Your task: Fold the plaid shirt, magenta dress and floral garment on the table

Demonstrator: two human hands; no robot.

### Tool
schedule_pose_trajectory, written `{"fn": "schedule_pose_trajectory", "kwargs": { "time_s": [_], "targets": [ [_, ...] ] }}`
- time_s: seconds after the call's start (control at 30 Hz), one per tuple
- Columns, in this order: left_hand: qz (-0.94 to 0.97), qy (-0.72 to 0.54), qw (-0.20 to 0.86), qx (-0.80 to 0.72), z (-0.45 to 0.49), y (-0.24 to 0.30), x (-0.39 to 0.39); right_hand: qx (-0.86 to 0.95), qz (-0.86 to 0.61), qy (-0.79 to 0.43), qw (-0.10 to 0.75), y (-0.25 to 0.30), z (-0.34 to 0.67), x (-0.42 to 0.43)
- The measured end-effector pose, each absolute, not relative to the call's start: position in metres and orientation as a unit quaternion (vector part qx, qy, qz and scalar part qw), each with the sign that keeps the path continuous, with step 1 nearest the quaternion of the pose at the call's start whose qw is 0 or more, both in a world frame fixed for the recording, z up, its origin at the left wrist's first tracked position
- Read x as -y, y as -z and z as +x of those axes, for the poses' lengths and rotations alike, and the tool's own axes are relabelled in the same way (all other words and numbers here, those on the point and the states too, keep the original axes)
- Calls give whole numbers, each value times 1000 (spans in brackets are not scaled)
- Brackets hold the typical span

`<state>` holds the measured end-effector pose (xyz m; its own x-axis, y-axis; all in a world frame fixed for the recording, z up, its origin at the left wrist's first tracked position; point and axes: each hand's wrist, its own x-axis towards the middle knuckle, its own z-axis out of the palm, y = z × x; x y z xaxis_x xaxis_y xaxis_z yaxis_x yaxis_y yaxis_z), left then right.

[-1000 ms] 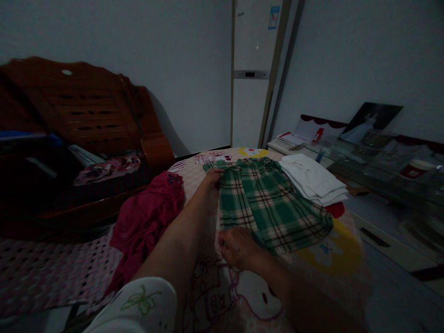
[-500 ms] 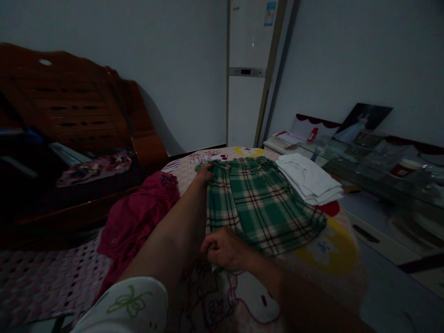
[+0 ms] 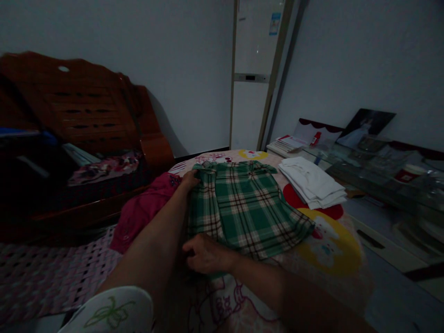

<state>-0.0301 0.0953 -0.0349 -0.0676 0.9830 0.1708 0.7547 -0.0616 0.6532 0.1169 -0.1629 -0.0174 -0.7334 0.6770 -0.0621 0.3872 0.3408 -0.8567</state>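
A green plaid garment (image 3: 248,208), flared like a skirt, lies spread on a round table with a patterned cloth (image 3: 239,300). My left hand (image 3: 190,180) is closed on its far left edge, near the top. Down at the near left corner, my right hand (image 3: 206,254) is closed with its fingers curled on the hem. A strip along the garment's left side is folded over. The fingertips of both hands are partly hidden.
Folded white clothes (image 3: 310,182) sit at the table's right. A dark pink garment (image 3: 144,210) lies at its left edge, near a woven seat (image 3: 69,273). Beyond are a wooden bench (image 3: 86,111), a tall white cabinet-like unit (image 3: 250,111) and a glass-topped stand (image 3: 374,171) with a cup.
Both hands have moved left with the garment's left edge, shifting it away from the white clothes. More of the red and yellow cloth pattern shows. The view has shifted slightly.
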Motion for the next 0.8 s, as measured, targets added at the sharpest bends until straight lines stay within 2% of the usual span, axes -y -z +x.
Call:
{"fn": "schedule_pose_trajectory", "kwargs": {
  "time_s": [0.13,0.23,0.3,0.37,0.47,0.53,0.67,0.8],
  "targets": [
    [676,-221,130,-691,-25,20,-91,757,-352,-525,165,14,142,162],
    [678,-147,58,-718,-17,2,-86,708,-419,-530,208,9,186,156],
    [695,-150,24,-703,-3,-12,-79,698,-486,-460,256,6,225,149],
    [733,-174,19,-657,20,-25,-69,699,-562,-327,299,3,269,142],
    [808,-178,47,-560,72,-36,-42,652,-678,-135,313,2,332,136],
    [863,-148,66,-478,113,-31,-15,610,-732,-57,298,3,368,139],
    [942,-122,105,-294,178,4,43,508,-816,-3,274,10,415,153],
    [954,-182,112,-211,203,51,78,491,-821,-21,291,22,434,162]
  ]
}}
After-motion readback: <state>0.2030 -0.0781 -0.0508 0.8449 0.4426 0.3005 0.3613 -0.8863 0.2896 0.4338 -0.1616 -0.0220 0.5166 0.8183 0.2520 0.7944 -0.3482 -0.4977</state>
